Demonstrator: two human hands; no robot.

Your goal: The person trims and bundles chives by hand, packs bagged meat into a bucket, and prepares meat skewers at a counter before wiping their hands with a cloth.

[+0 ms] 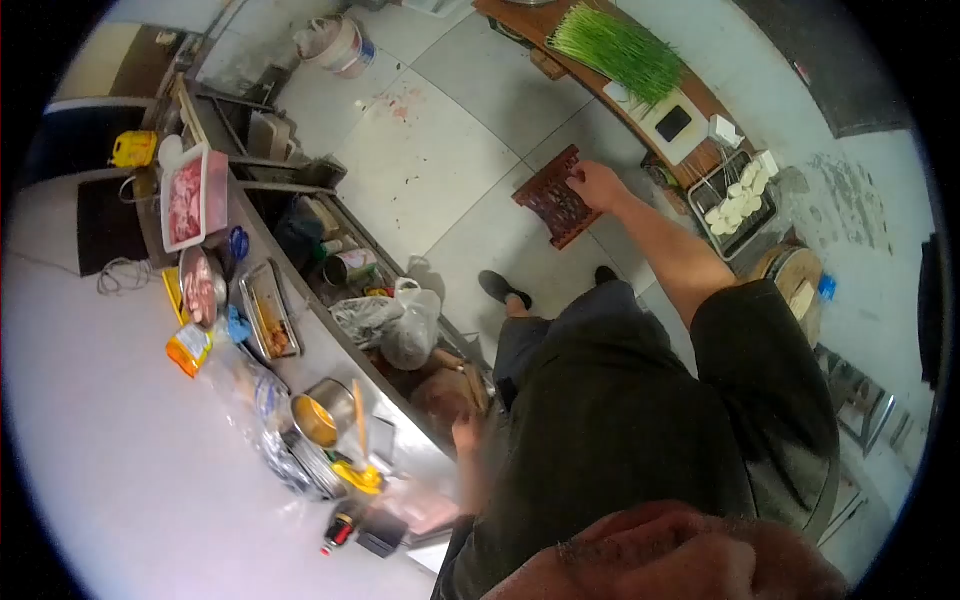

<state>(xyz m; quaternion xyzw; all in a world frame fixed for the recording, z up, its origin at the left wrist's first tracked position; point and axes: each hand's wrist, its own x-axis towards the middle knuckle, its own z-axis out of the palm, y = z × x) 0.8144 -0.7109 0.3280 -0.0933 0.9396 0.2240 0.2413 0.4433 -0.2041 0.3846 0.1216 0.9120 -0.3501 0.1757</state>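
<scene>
My right hand [597, 187] is closed on the edge of a reddish-brown openwork panel [555, 197], with a lattice middle and raised bars at two sides. It is above the tiled floor, in front of my feet; its exact kind is not clear. My left hand [466, 432] is low at the counter's front edge, blurred, beside a round brownish thing [440, 395] on the lower shelf. Whether its fingers hold anything does not show. White plastic bags [408, 325] lie on that shelf, just beyond the left hand.
The steel counter [335, 350] on the left carries a tub of meat [188, 205], a metal tray [268, 310] and a pot [322, 415]. On the right, a wooden table [520, 22] bears green stalks [620, 50] and a tray of white pieces [738, 208]. A bucket [340, 48] stands on the floor.
</scene>
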